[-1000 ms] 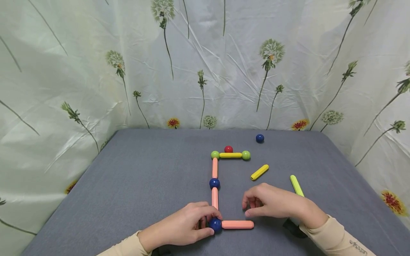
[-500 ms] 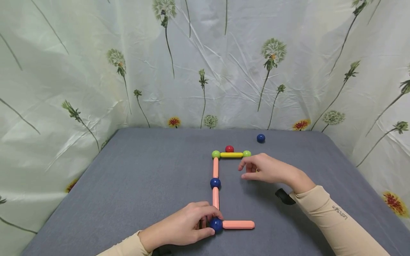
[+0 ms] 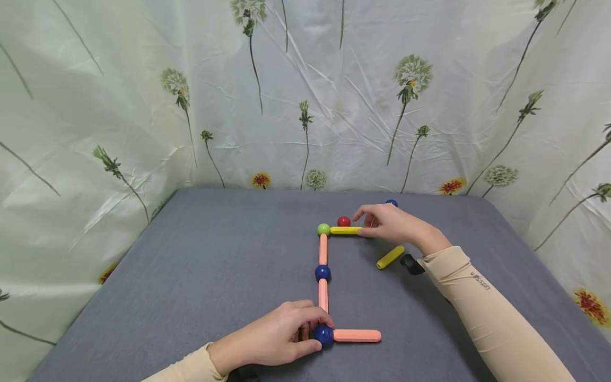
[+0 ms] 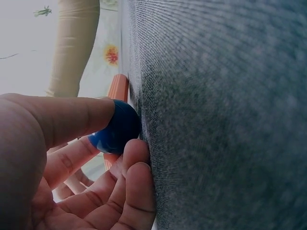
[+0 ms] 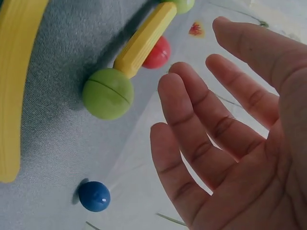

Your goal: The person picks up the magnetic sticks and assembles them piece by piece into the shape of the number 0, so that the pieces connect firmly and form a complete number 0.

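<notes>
My left hand [image 3: 281, 334] pinches a blue ball [image 4: 120, 127] between thumb and fingers at the near corner of a chain of sticks and balls. One pink stick [image 3: 356, 335] points right from that ball. Another pink stick [image 3: 323, 294] runs away to a middle blue ball [image 3: 322, 272], then a further pink stick [image 3: 323, 249] and a green ball [image 3: 323, 229]. From there a yellow stick [image 3: 343, 230] leads right to a second green ball [image 5: 108, 93]. My right hand [image 3: 393, 225] hovers around that end, fingers spread and holding nothing, near a red ball [image 5: 158, 52].
A loose yellow stick [image 3: 390, 257] lies below my right wrist. Another blue ball [image 5: 94, 196] sits near the far edge, partly behind my right hand in the head view. The grey table [image 3: 229, 254] meets a flowered curtain [image 3: 286, 106] at the back.
My right hand has moved away from me, over the loose yellow stick, to the far end of the chain. The lime stick is now hidden by the right arm. My left hand stays put.
</notes>
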The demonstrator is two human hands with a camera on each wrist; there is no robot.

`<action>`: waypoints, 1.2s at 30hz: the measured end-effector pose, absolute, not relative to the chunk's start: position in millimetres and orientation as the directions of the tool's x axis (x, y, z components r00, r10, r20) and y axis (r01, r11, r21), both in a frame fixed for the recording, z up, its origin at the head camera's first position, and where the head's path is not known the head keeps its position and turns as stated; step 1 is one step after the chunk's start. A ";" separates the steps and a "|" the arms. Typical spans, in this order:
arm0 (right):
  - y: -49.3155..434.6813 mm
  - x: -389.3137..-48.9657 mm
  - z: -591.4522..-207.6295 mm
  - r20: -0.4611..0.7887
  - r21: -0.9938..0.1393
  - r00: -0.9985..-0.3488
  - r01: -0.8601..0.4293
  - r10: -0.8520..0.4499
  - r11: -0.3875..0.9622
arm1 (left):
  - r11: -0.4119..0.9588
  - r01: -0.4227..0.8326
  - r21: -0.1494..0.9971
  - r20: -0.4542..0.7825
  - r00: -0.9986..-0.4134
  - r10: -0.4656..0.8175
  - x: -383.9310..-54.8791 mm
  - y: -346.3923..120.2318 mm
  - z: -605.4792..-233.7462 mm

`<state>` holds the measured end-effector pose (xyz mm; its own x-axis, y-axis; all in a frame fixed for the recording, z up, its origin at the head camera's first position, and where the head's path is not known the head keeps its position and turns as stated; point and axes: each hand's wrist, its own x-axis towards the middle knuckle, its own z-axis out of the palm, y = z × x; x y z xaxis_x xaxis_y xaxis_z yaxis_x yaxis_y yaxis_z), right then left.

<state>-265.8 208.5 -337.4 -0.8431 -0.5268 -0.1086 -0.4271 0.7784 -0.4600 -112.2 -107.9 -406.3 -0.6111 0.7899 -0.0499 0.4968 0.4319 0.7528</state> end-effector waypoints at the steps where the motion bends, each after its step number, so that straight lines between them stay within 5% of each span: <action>1: 208.1 -268.5 -337.9 -0.112 -0.462 -0.845 -0.422 -0.523 0.780 | 0.431 0.496 0.754 -0.051 -0.611 0.790 -112.2 -108.0 -406.4; 36: 171.6 -329.6 -341.9 -0.309 -0.379 -0.833 -0.334 -0.458 0.863 | 0.429 0.486 0.761 -0.064 -0.602 0.796 -115.3 -107.4 -408.6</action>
